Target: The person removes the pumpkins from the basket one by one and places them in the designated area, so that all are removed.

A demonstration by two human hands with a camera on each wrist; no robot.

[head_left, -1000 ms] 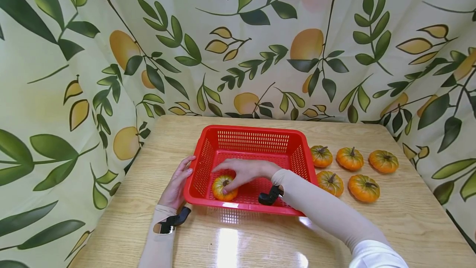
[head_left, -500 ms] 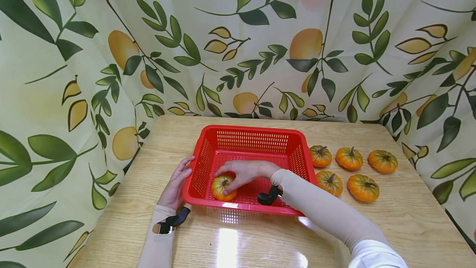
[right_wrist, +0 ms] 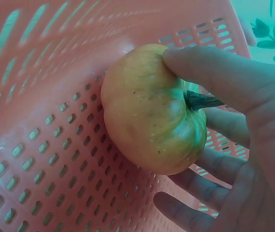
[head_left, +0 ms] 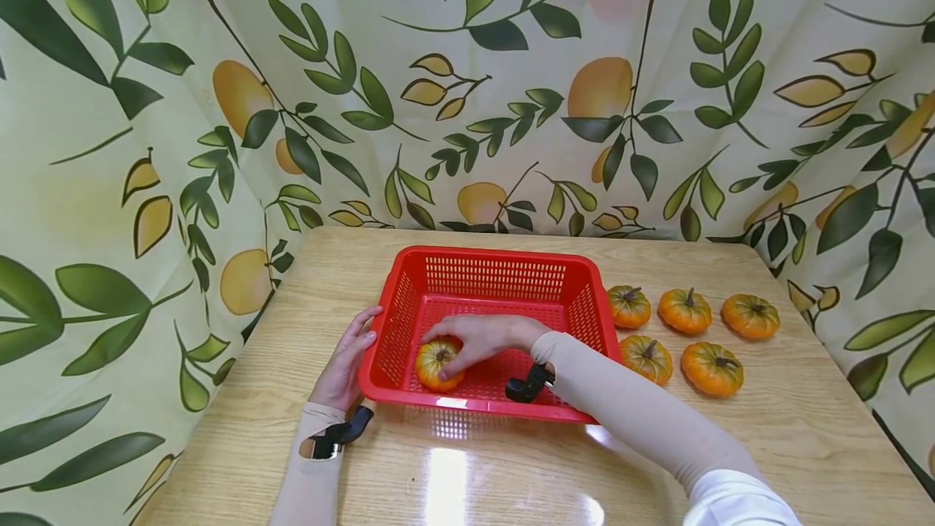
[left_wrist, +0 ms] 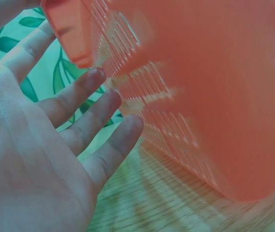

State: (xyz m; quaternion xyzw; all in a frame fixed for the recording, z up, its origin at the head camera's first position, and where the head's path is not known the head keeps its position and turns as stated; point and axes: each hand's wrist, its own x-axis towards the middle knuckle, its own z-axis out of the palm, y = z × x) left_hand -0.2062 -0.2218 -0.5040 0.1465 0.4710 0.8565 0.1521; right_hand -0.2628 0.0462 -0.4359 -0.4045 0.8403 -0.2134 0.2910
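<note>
In the head view a red plastic basket (head_left: 497, 252) with slotted walls stands on the table. A small orange pumpkin (head_left: 433, 364) with a dark stem sits in its near left corner. My right hand (head_left: 482, 339) reaches in and grips this pumpkin. In the right wrist view the thumb (right_wrist: 195, 63) presses on its upper side, and the other fingers pass behind and below it. My left hand (head_left: 345, 368) is at the basket's left side. The left wrist view shows its fingers (left_wrist: 96, 111) spread and fairly straight against the slotted outer wall (left_wrist: 149, 92).
Several more small pumpkins (head_left: 687, 312) stand in two rows on the wooden table (head_left: 351, 266), right of the basket. The right forearm (head_left: 628, 396) crosses the basket's front right rim. A curtain (head_left: 467, 104) printed with leaves and fruit hangs behind and at both sides.
The right hand's fingers, more stretched out a second ago, have curled down around the pumpkin in the basket. The left hand and the basket look the same.
</note>
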